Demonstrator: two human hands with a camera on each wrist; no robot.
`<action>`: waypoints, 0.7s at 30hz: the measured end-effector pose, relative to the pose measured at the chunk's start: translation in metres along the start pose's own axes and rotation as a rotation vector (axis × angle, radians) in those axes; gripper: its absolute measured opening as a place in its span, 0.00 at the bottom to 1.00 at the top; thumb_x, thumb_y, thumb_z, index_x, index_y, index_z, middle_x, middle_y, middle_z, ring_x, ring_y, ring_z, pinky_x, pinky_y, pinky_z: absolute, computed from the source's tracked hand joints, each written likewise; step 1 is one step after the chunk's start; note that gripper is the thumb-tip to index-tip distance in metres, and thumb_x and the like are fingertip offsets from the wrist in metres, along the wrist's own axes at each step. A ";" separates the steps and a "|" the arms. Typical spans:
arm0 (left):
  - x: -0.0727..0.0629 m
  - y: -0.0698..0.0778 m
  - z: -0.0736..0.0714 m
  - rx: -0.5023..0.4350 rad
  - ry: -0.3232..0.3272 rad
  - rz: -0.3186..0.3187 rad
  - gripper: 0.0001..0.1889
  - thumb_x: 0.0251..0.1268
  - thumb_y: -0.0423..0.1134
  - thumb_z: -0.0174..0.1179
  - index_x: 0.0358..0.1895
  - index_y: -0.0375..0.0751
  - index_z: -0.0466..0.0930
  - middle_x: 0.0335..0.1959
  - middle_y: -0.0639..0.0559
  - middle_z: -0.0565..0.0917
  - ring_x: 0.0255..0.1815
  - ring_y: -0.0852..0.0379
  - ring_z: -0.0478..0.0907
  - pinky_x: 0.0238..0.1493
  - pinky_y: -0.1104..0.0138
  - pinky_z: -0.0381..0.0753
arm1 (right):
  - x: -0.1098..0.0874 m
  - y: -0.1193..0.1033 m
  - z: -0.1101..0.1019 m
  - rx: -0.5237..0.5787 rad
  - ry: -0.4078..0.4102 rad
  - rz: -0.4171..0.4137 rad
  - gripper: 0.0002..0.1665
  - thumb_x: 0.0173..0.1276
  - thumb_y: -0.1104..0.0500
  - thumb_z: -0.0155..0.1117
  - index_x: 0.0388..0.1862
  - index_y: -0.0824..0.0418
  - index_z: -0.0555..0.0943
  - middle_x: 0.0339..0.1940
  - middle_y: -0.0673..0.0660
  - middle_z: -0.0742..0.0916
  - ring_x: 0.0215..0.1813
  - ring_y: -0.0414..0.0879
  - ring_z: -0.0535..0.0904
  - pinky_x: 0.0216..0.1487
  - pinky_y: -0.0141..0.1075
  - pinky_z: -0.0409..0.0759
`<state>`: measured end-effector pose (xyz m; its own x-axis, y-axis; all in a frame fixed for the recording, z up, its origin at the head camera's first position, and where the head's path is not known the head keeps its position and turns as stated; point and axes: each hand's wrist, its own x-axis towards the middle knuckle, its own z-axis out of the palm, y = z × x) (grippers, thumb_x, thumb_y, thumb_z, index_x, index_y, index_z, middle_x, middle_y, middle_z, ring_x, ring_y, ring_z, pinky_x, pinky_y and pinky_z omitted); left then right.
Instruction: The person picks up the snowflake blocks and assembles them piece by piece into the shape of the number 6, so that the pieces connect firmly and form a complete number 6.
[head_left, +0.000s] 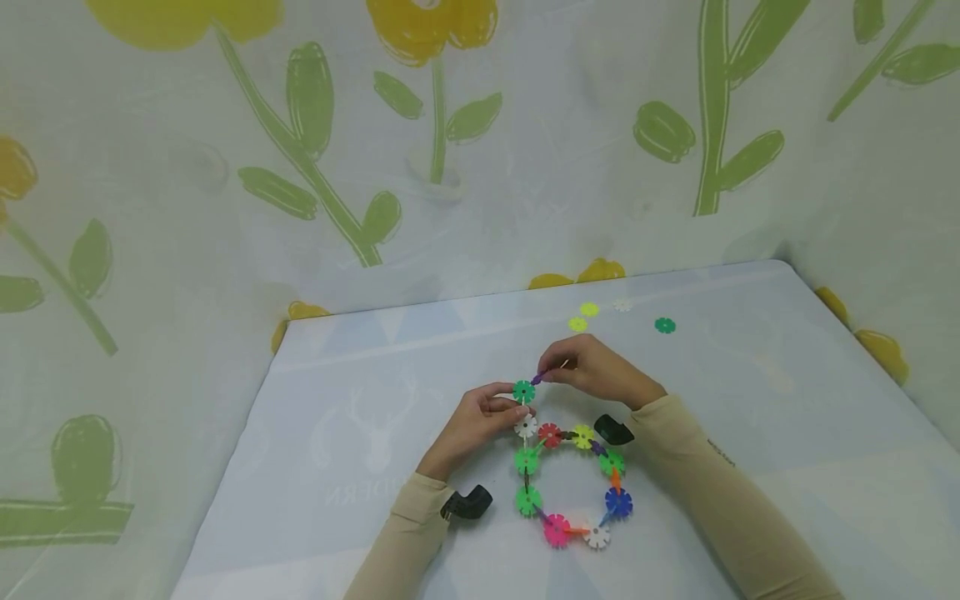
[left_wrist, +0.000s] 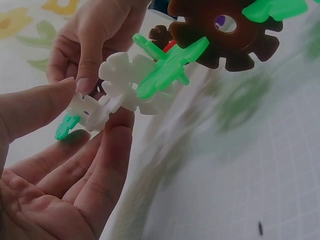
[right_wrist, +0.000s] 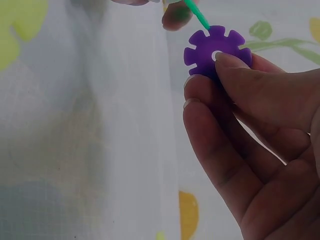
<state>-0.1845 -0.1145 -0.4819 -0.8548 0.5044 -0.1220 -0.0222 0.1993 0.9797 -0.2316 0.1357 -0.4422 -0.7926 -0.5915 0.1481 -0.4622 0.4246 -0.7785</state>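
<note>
My left hand (head_left: 474, 419) holds the end of a chain of notched plastic snowflake discs between thumb and fingers, around a white disc (left_wrist: 115, 75) and a green disc (head_left: 517, 395). A ring of the same linked discs lies below it on the table, with a pink disc (head_left: 551, 533) and a blue disc (head_left: 613, 508) among them. Between thumb and fingertips, my right hand (head_left: 600, 371) pinches a purple disc (right_wrist: 200, 55). Its notched rim meets the green disc's edge in the right wrist view. Fingers partly cover the purple disc.
Beyond my right hand, loose discs lie on the pale table (head_left: 315, 417): two yellow discs (head_left: 589, 309), a white disc (head_left: 622, 306) and a green disc (head_left: 665, 326). A flower-patterned wall covering (head_left: 525, 225) rises behind the table's far edge. Black wrist devices (head_left: 468, 503) protrude beside both sleeves.
</note>
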 end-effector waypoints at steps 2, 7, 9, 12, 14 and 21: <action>-0.001 0.001 0.000 0.009 0.000 0.002 0.24 0.75 0.39 0.63 0.69 0.35 0.73 0.54 0.34 0.88 0.53 0.60 0.87 0.56 0.64 0.85 | 0.000 -0.001 0.000 0.004 -0.003 -0.009 0.08 0.69 0.68 0.69 0.42 0.58 0.89 0.41 0.52 0.92 0.44 0.43 0.85 0.48 0.32 0.85; -0.001 0.002 0.001 0.037 0.000 0.001 0.26 0.75 0.40 0.63 0.72 0.38 0.74 0.53 0.36 0.89 0.51 0.62 0.87 0.56 0.65 0.85 | 0.000 -0.001 0.000 0.003 -0.017 -0.005 0.08 0.69 0.68 0.69 0.42 0.57 0.89 0.41 0.51 0.92 0.44 0.43 0.85 0.48 0.31 0.84; -0.001 0.001 0.001 0.042 -0.004 0.000 0.26 0.75 0.41 0.64 0.72 0.39 0.74 0.53 0.37 0.90 0.49 0.65 0.87 0.55 0.66 0.85 | 0.000 -0.001 0.000 -0.002 -0.024 -0.005 0.08 0.69 0.68 0.69 0.42 0.56 0.89 0.41 0.50 0.92 0.45 0.42 0.85 0.49 0.31 0.84; -0.001 -0.001 0.001 0.052 -0.009 -0.006 0.27 0.74 0.42 0.64 0.72 0.40 0.74 0.52 0.38 0.90 0.49 0.65 0.87 0.54 0.67 0.85 | 0.000 -0.001 -0.001 -0.008 -0.039 -0.019 0.09 0.69 0.68 0.69 0.42 0.56 0.89 0.41 0.50 0.91 0.45 0.42 0.85 0.50 0.33 0.84; 0.000 -0.002 0.002 0.056 -0.015 -0.002 0.25 0.75 0.42 0.64 0.71 0.38 0.76 0.52 0.38 0.90 0.49 0.64 0.87 0.54 0.67 0.85 | -0.001 -0.002 -0.001 -0.007 -0.052 -0.038 0.09 0.70 0.69 0.68 0.42 0.56 0.89 0.41 0.50 0.91 0.46 0.43 0.85 0.51 0.35 0.84; 0.000 -0.003 0.002 0.062 -0.037 0.012 0.22 0.75 0.40 0.63 0.67 0.35 0.79 0.53 0.37 0.89 0.50 0.63 0.87 0.53 0.69 0.85 | -0.002 -0.005 -0.002 -0.004 -0.081 -0.067 0.09 0.70 0.69 0.68 0.42 0.57 0.89 0.41 0.51 0.91 0.47 0.44 0.86 0.55 0.40 0.86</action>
<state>-0.1836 -0.1131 -0.4854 -0.8349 0.5378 -0.1172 0.0214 0.2445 0.9694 -0.2284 0.1361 -0.4372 -0.7252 -0.6719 0.1503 -0.5151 0.3846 -0.7660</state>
